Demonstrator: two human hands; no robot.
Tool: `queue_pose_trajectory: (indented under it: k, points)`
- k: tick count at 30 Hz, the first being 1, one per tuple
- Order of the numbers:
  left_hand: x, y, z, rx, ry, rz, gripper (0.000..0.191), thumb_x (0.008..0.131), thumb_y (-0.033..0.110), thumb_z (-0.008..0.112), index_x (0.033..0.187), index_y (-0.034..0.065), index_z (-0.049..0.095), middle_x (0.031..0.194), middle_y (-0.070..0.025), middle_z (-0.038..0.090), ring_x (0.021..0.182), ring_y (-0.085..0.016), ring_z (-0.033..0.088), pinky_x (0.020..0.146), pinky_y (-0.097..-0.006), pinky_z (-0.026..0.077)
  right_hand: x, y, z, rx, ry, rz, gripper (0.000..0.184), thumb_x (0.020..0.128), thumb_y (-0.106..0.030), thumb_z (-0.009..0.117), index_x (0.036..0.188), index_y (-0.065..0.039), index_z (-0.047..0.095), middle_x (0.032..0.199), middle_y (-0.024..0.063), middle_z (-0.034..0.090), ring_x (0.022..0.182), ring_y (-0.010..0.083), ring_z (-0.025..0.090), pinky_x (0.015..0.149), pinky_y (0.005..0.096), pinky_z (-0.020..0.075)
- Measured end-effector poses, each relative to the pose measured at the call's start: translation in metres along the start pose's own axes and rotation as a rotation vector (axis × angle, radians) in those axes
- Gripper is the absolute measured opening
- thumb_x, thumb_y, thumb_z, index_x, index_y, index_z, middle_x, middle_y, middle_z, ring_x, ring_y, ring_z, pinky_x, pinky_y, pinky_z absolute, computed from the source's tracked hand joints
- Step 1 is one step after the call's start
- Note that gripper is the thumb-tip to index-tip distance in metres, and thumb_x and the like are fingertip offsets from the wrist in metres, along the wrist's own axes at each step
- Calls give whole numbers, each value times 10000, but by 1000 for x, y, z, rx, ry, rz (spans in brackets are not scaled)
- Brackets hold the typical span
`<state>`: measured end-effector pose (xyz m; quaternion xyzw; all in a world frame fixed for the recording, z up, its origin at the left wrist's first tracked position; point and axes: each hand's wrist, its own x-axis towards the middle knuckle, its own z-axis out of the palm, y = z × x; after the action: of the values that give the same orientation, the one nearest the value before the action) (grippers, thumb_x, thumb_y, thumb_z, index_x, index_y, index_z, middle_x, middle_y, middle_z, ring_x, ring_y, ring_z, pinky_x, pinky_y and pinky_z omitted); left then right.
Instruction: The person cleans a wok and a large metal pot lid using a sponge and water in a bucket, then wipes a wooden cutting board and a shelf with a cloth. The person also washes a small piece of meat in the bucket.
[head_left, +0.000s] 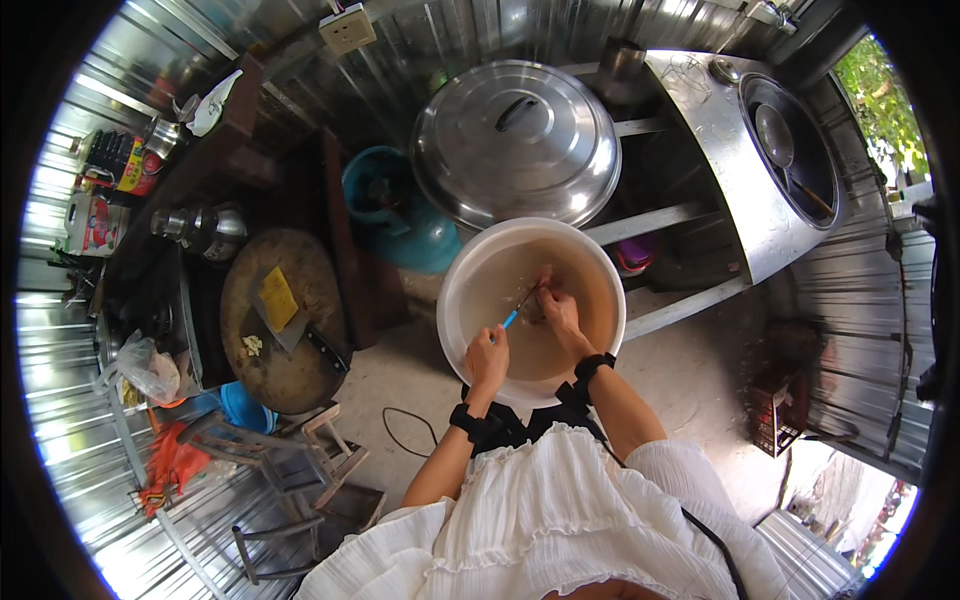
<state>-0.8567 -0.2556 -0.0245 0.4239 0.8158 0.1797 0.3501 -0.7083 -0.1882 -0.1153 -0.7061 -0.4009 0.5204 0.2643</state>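
Observation:
Before me is a large white plastic basin (455, 330) of cloudy brownish water (491, 270). My left hand (487, 356), at the basin's near side, grips the bright blue handle of a slim tool (513, 315); its dark, narrow end points up to the right. My right hand (559, 311) is low in the basin, with its fingers pinching a small pinkish piece, perhaps meat (544, 274). The tool's tip meets or nearly meets this piece. Whether the tool is a knife or something else is too small to tell. Part of the piece is hidden by my fingers and the water.
Beyond the basin stands a big lidded metal pot (465, 150), beside a teal gas cylinder (420, 240). Left, a round wooden chopping board (255, 375) bears a cleaver (327, 351) and a yellow slab (277, 300). A wok (806, 150) sits in a steel stove (720, 150) at right.

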Motion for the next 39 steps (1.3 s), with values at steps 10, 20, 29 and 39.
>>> queue_pose_trajectory:
  k: [10, 20, 29, 39]
  points:
    - [-4, -13, 23, -334, 102, 133, 218, 844, 209, 579, 906, 8, 522, 821, -178, 599, 752, -341, 594, 684, -414, 457, -13, -18, -20, 638, 97, 404, 174, 803, -287, 622, 830, -115, 634, 673, -21, 541, 564, 122, 490, 497, 280, 384]
    - [12, -24, 48, -397, -283, -82, 217, 884, 214, 492, 978, 24, 538, 681, -104, 575, 586, -261, 528, 543, -368, 408, -33, -21, 7, 662, -230, 437, 192, 796, -143, 630, 933, -16, 585, 795, 71, 609, 643, 176, 589, 546, 327, 484]
    - [2, -24, 30, -403, -346, 38, 213, 894, 222, 469, 845, 24, 531, 552, -58, 492, 439, -154, 452, 411, -305, 355, -9, -10, 25, 836, -34, 421, 194, 764, -96, 655, 939, -41, 592, 870, 60, 614, 805, 189, 582, 717, 329, 477]
    - [-15, -13, 9, -248, -223, 180, 308, 883, 263, 508, 725, 3, 555, 598, -160, 556, 579, -307, 577, 542, -401, 422, -8, -5, 19, 1043, -101, 483, 193, 777, -109, 656, 951, -44, 605, 894, 64, 626, 806, 207, 596, 735, 378, 500]
